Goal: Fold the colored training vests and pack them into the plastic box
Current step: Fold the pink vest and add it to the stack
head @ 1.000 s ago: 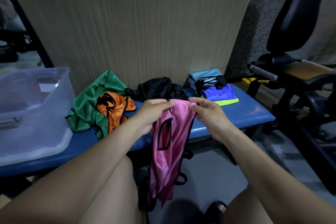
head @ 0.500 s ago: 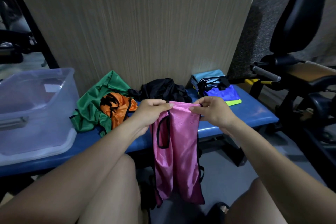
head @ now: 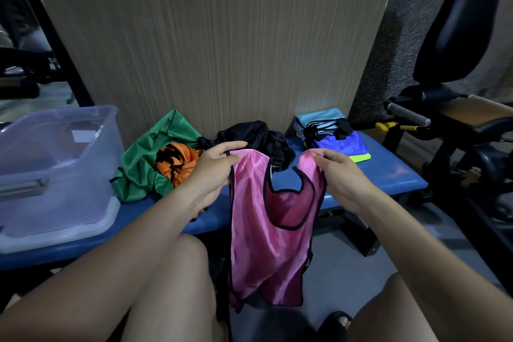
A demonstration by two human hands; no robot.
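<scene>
Pink vest (head: pixel 266 244) hangs mid-frame, each strap pinched by the left hand (head: pixel 213 172) and right hand (head: pixel 341 178). Next, I think, fold it. Further back, the plastic box (head: pixel 108 175) waits left on the desk (head: pixel 388 172).

A single view is given, taken from a wide-angle camera worn on the person's head and aimed forward and down. The blue counter (head: pixel 388 172) is seen from just in front and above, close enough that both forearms and the knees fill the lower frame. The left hand (head: pixel 213 172) and right hand (head: pixel 338 178) are met near the centre. A wood-grain panel (head: pixel 222 50) closes the background, and straight edges are bowed toward the borders.
</scene>
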